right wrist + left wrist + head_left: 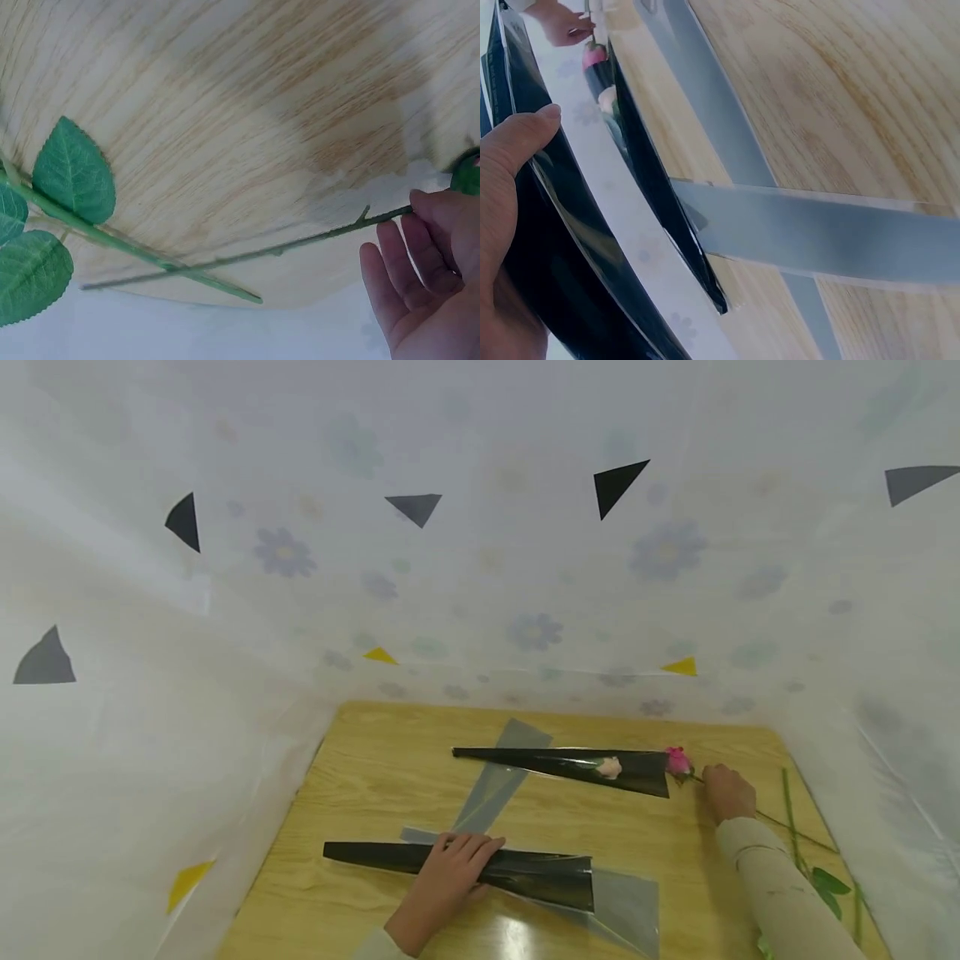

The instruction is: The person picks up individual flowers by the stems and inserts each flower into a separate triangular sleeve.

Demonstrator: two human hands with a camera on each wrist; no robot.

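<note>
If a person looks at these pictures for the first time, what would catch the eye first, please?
Probably the pink rose at the wide end of the far black wrapper, its thin stem pinched by the right hand. A pale flower also stands out against that dark wrapper. Nearer the camera, the left hand holds a second black wrapper.
</note>
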